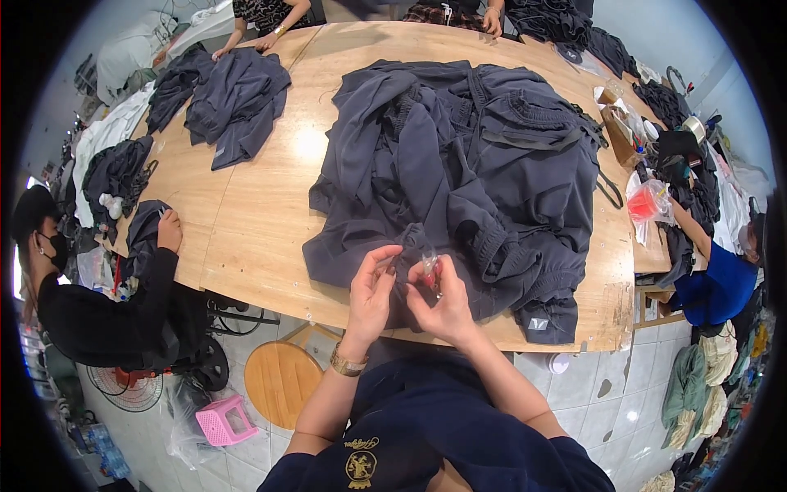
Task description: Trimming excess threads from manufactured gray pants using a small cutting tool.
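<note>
A large heap of dark grey garments (484, 172) lies on the wooden table (262, 221) in front of me. My left hand (373, 291) pinches a fold of the dark fabric at the near edge of the heap. My right hand (443, 303) sits just beside it, holding a small clear plastic piece with a red part (429, 271) against the same fabric. Both hands work at the table's near edge. A gold watch is on my left wrist.
A second pile of dark garments (229, 98) lies at the far left of the table. People sit around: one in black at the left (106, 312), one in blue at the right (717, 283), others at the far side. A round wooden stool (279, 377) and a pink stool (221, 420) stand below.
</note>
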{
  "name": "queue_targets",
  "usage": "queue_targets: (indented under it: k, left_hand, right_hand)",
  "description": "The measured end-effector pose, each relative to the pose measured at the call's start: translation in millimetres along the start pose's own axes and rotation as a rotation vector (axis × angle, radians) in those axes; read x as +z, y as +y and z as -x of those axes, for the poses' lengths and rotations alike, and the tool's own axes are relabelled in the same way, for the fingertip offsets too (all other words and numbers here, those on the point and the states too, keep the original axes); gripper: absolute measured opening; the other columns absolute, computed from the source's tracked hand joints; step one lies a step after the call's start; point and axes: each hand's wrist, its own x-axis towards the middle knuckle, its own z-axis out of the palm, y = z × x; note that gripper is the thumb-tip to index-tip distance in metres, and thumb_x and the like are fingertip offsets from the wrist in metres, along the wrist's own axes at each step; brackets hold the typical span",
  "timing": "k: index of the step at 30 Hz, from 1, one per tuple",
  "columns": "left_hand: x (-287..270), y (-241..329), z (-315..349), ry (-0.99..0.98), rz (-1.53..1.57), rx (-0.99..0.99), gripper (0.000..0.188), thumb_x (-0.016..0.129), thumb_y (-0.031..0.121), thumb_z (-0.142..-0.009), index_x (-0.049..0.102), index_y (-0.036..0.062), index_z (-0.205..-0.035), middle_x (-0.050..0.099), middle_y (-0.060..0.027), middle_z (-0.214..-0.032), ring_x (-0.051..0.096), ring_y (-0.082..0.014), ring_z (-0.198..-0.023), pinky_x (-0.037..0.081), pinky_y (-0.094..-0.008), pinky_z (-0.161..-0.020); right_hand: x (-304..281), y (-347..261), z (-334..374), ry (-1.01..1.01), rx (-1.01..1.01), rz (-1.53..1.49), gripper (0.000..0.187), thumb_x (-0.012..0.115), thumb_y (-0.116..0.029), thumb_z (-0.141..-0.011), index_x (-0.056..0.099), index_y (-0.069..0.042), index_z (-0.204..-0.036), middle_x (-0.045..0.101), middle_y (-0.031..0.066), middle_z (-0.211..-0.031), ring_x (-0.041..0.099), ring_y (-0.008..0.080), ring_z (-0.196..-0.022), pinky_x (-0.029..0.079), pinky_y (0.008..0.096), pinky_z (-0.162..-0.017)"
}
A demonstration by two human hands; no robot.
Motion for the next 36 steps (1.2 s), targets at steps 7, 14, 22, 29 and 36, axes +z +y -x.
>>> queue_targets:
  k: [7, 14, 22, 29, 36]
  left_hand:
    - [2.6, -8.8, 1.2, 0.009, 0.01, 0.072, 0.033, 0.043, 0.001, -0.093, 0.044, 0.0012, -0.126, 0.055, -0.0055, -0.109, 0.053, -0.0066, -0.091, 0.044, -0.0192, -0.078]
    - [9.3, 3.0, 6.0, -0.011, 0.22, 0.012, 0.042, 0.05, -0.002, -0.086, 0.043, -0.0021, -0.127, 0.052, -0.0118, -0.118, 0.05, -0.0137, -0.107, 0.04, -0.0267, -0.093]
    - [3.1, 2.9, 4.9, -0.035, 0.217, -0.013, 0.046, 0.046, -0.006, -0.082, 0.044, -0.0024, -0.128, 0.053, -0.0103, -0.118, 0.052, -0.012, -0.102, 0.043, -0.0242, -0.088]
    - [2.5, 5.3, 5.6, -0.084, 0.066, 0.015, 0.047, 0.045, -0.008, -0.081, 0.044, -0.0014, -0.128, 0.054, -0.008, -0.116, 0.053, -0.0104, -0.101, 0.043, -0.022, -0.085]
    - [4.4, 8.7, 5.5, -0.04, -0.018, 0.037, 0.037, 0.051, -0.007, -0.084, 0.046, -0.0013, -0.12, 0.057, -0.0089, -0.11, 0.054, -0.0106, -0.098, 0.045, -0.0226, -0.084]
  right_hand:
    - [4.3, 1.4, 2.9, 0.056, -0.178, 0.007, 0.027, 0.064, 0.002, -0.074, 0.047, 0.001, -0.095, 0.048, 0.0105, -0.073, 0.05, 0.0213, -0.058, 0.043, 0.0307, -0.054]
    - [1.1, -3.9, 7.7, -0.056, -0.033, -0.042, 0.021, 0.057, 0.005, -0.082, 0.041, -0.001, -0.095, 0.059, 0.0079, -0.083, 0.06, 0.0124, -0.073, 0.048, 0.0242, -0.062]
    - [-7.4, -3.0, -9.8, -0.034, 0.025, -0.222, 0.023, 0.054, 0.005, -0.082, 0.041, 0.0, -0.101, 0.057, 0.0083, -0.086, 0.063, 0.0154, -0.072, 0.051, 0.0267, -0.06]
    - [-9.8, 5.7, -24.1, -0.131, -0.1, 0.153, 0.024, 0.058, 0.002, -0.081, 0.043, -0.001, -0.099, 0.061, 0.0104, -0.086, 0.062, 0.0195, -0.072, 0.047, 0.0279, -0.064]
    - [-9.6, 0.4, -30.2, -0.05, 0.156, -0.378, 0.018, 0.055, 0.005, -0.085, 0.042, -0.003, -0.096, 0.053, 0.0029, -0.081, 0.051, 0.0049, -0.065, 0.042, 0.02, -0.056]
